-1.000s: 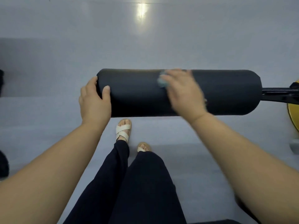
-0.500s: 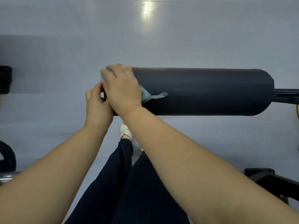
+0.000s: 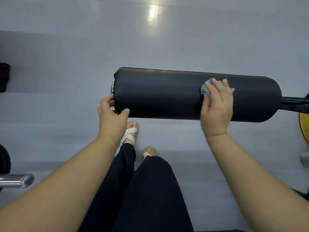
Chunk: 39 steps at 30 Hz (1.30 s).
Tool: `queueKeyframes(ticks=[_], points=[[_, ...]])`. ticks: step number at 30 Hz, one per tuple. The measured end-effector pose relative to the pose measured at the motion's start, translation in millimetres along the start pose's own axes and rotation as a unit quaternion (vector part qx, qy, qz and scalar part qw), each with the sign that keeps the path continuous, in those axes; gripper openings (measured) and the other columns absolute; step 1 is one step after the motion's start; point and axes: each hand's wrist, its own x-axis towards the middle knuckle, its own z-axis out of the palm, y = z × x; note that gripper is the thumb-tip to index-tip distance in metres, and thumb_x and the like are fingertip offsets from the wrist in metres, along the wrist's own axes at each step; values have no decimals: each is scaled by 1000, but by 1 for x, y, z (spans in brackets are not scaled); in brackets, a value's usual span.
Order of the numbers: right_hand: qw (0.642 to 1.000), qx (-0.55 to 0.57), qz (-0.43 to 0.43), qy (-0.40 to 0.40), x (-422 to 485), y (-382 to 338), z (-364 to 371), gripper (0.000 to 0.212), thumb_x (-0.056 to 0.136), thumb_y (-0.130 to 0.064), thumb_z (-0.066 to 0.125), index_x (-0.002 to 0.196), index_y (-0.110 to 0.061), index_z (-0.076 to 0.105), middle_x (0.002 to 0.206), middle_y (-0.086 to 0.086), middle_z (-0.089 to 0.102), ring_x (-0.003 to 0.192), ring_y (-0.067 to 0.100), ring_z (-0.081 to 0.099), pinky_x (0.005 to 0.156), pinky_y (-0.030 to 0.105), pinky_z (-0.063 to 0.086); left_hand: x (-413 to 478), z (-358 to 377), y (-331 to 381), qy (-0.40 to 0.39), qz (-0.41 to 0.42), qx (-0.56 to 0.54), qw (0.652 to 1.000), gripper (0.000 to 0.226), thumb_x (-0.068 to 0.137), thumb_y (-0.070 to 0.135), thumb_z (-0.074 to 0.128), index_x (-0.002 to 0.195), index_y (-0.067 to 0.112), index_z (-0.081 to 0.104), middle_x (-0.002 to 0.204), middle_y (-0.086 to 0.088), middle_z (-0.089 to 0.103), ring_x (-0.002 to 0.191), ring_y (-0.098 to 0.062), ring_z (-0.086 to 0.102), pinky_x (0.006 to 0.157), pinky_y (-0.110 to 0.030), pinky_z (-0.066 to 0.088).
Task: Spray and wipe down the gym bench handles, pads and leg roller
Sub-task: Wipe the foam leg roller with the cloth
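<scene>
Leg roller [image 3: 167, 96], black, padded, lies horizontal above the floor [image 3: 66, 47], spanning from the left fingers to past the right fingertips. Chrome bar end [image 3: 16, 180] far left, well apart from both hands. Left hand [image 3: 111, 118] grips the roller's left end: fingers curled round the end cap, thumb [image 3: 126, 111] on the near underside. Sandalled feet [image 3: 130, 133] below, between the hands. Right hand [image 3: 217, 106] lies flat on the roller's right part, fingers [image 3: 224, 84] straight and spread, pressing a blue cloth [image 3: 205, 89] onto the pad; cloth sticks out left of the fingers. Roller's rounded right end sits just right of the fingertips. Black arm [image 3: 294, 104] joins that end; yellow disc [image 3: 304, 128] at the edge.
</scene>
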Motion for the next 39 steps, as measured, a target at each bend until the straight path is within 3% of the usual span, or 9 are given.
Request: queueKeyframes(ticks=[6, 11, 15, 19, 22, 26, 33, 36, 39], points=[[989, 55, -113, -82, 26, -130, 45, 31, 83, -17, 44, 94, -8, 71, 97, 9, 69, 94, 33, 63, 94, 39, 27, 10, 3, 20, 52, 26, 63, 996, 45, 86, 33, 58, 127, 20, 42, 122, 5, 36, 111, -19, 50, 98, -41, 44], [950, 39, -188, -246, 35, -161, 64, 35, 98, -31, 41, 128, -21, 55, 133, -2, 52, 125, 18, 43, 110, 36, 15, 5, 3, 28, 75, 63, 147, 984, 40, 85, 17, 56, 123, 17, 45, 126, -2, 39, 111, -27, 49, 94, -41, 45], [964, 47, -236, -117, 33, -84, 37, 26, 89, -27, 53, 103, -14, 70, 107, 6, 68, 98, 28, 64, 98, 48, 38, -21, 16, 36, 97, 217, 302, 923, 36, 83, 15, 56, 119, 19, 55, 128, -5, 45, 115, -28, 41, 95, -36, 33], [986, -30, -131, -96, 26, 25, -14, 30, 93, -25, 49, 114, -13, 66, 120, 8, 63, 118, 36, 53, 105, 57, 26, -32, 50, 38, -15, 406, 384, 829, 44, 78, 23, 60, 122, 16, 57, 132, -9, 49, 123, -34, 43, 105, -46, 30], [996, -42, 42, -66, 27, 73, -37, 35, 96, -26, 43, 124, -15, 60, 132, 5, 55, 135, 40, 31, 112, 57, 13, -31, 70, 39, -109, 393, 498, 765, 70, 88, 42, 54, 147, 24, 21, 155, -2, 14, 143, -29, 8, 116, -44, 4], [977, -1, 215, 12, 27, 52, -28, 33, 97, -20, 42, 124, -12, 59, 136, 6, 52, 140, 35, 25, 116, 47, 9, -20, 74, 41, -119, 391, 565, 717, 90, 84, 55, 54, 149, 29, -2, 157, 2, -1, 144, -26, -2, 116, -45, 2], [997, 55, -50, 17, -11, -67, 29, 30, 90, -15, 47, 109, -9, 69, 118, 12, 64, 121, 40, 51, 110, 47, 19, 25, 74, 84, -185, 371, 541, 732, 94, 73, 60, 64, 148, 31, 16, 155, 7, 20, 140, -23, 21, 112, -43, 18], [989, 11, -144, -10, -4, -21, 18, 27, 89, -15, 52, 110, -15, 68, 120, 9, 65, 120, 38, 52, 109, 50, 21, 29, 73, 88, -205, 356, 551, 726, 100, 67, 64, 67, 148, 33, 17, 154, 9, 21, 139, -24, 22, 111, -44, 19], [995, -25, -97, 11, 3, 62, -11, 27, 91, -13, 52, 115, -22, 59, 123, 10, 62, 123, 39, 48, 108, 51, 19, 27, 74, 87, -211, 349, 543, 734, 100, 67, 63, 69, 147, 34, 17, 154, 9, 21, 139, -24, 20, 111, -46, 16]])
